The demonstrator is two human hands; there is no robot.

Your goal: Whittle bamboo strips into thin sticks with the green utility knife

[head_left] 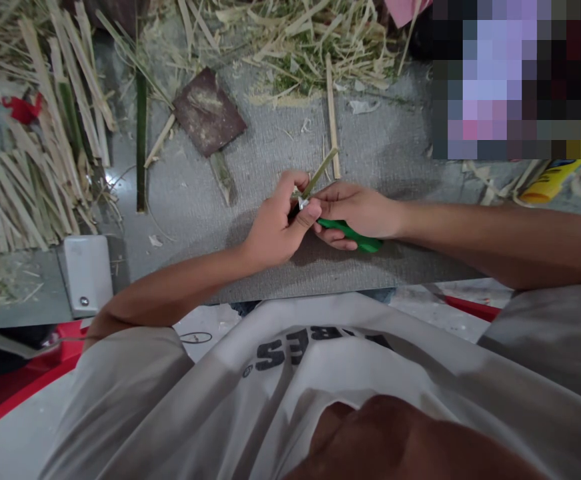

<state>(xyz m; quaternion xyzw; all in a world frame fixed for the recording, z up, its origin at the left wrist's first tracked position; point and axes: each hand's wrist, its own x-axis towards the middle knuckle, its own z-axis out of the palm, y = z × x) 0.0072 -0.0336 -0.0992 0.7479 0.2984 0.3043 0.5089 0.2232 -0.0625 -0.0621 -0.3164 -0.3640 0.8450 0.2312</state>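
My right hand [347, 212] is wrapped round the green handle of a knife [365, 241]. Its metal end shows as a small bright patch between my hands; the rest of the blade is hidden by fingers. My left hand [277, 223] is closed on a thin bamboo strip [321, 171], which slants up and to the right from between the fingers. The left thumb lies against the metal part, and the fingertips of both hands almost meet. Just beyond the hands, a pale bamboo stick [332, 113] lies on the grey table [270, 143].
Many split bamboo sticks [20, 180] are heaped at the left, near a white phone-like object [89, 273]. A dark square plate [209, 112] lies mid-table. Shavings [315, 40] cover the back. A yellow tube [550, 181] lies at the right. The table's front edge runs close to my body.
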